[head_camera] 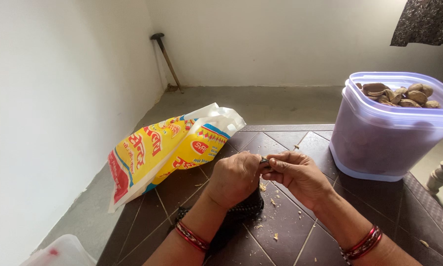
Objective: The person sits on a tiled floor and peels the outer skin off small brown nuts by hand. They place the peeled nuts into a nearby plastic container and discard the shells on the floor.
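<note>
Fingertips [270,160] of both hands meet at one spot, pinched together on a small dark piece [265,161], most of it hidden between them; what it is I cannot tell. Left hand [235,177] curls in a loose fist, knuckles up, thumb side pressed toward the piece. Right hand [296,173] comes in from the other side, fingers bent and closed on the same piece, touching the left hand's fingertips. Red bangles [192,236] sit on the left wrist, more on the right.

Directly under the fingers lies a dark beaded cloth [243,209] on a brown tiled surface [290,221], with pale crumbs [273,202] scattered just below the pinch. Left of the fingers, near but apart, a yellow printed bag [167,148] lies on its side. Right of the fingers stands a translucent lilac tub [389,130], open, filled with brown shelled nuts [403,94]. Far beyond the fingers a hammer [166,59] leans in the wall corner.
</note>
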